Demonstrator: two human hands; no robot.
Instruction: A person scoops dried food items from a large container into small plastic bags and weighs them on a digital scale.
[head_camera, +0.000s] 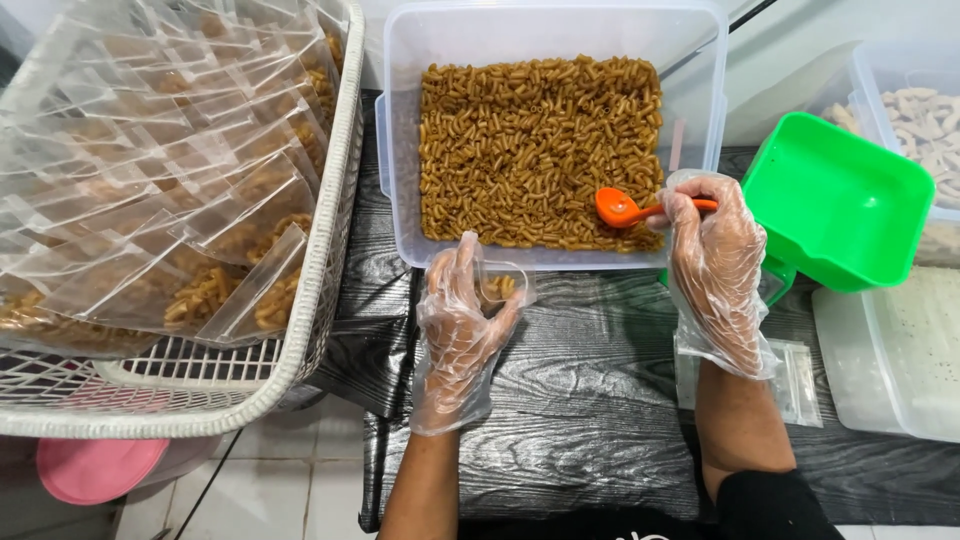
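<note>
Both my hands wear thin clear plastic gloves. My left hand (458, 325) holds a small clear plastic bag (500, 288) with a few brown macaroni pieces in it, just in front of the clear plastic tub (400, 120). The tub is filled with brown macaroni (530, 140). My right hand (715, 270) grips the handle of an orange spoon (622, 208), whose bowl rests on the macaroni at the tub's near right corner.
A white wire basket (330, 230) at the left holds several filled clear bags. A green tray (835, 200) sits on a scale at the right, empty bags (795, 385) lie under my right wrist, and clear containers (890, 350) stand at the far right. A pink bowl (100, 470) is below the basket.
</note>
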